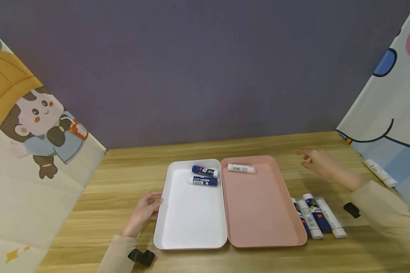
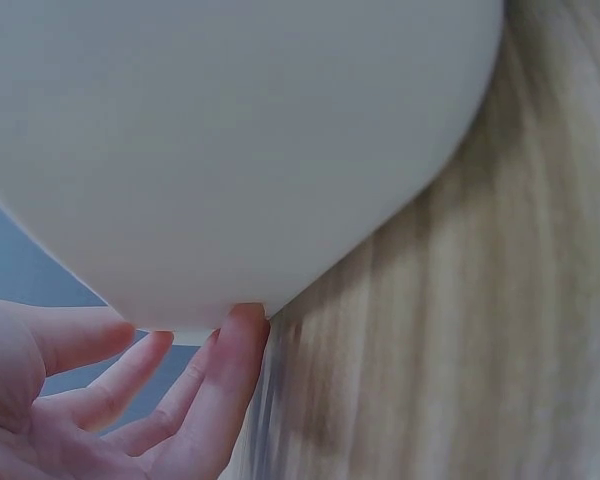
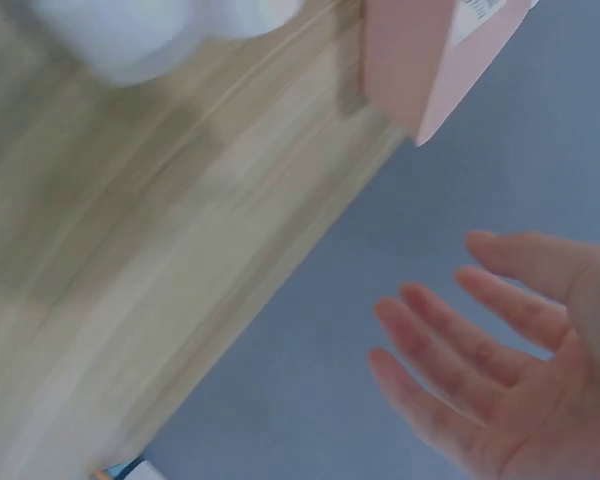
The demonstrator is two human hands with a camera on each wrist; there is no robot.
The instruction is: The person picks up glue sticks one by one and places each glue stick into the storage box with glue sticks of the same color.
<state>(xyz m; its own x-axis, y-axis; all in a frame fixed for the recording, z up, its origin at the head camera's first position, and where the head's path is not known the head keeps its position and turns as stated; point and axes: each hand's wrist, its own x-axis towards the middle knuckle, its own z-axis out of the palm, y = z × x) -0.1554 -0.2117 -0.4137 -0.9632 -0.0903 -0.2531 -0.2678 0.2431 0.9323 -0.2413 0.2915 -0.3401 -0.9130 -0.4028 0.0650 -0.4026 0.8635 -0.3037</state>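
Sheeting (image 1: 24,182) printed with a cartoon figure in a yellow hat rises along the left side of the wood-grain table (image 1: 85,223). Beside it, a beige left sleeve (image 1: 117,256) bears a black wrist device (image 1: 141,257). The left hand (image 1: 144,209) is at the left wall of the white tray (image 1: 189,223), its fingers apart and loosely bent, with fingertips touching the outside and rim. At the far right end of that tray lie two navy glue sticks: the farther one (image 1: 205,171) has its white end to the right, and the nearer one (image 1: 203,181) its white end to the left. The pink tray (image 1: 259,216) adjoins on the right, with a white glue stick (image 1: 241,168) lying crosswise near its far left corner. Just right of the pink tray, four more sit close together: a navy stick (image 1: 301,217) partly hidden by the rim, a white stick (image 1: 310,220), another navy stick (image 1: 317,213) and another white stick (image 1: 330,218). Farther away, the right hand (image 1: 315,161) hovers well apart from both trays, its fingers spread and slightly bent. At the far right, a lone white tube (image 1: 380,173) lies by a cartoon-printed panel (image 1: 401,110).
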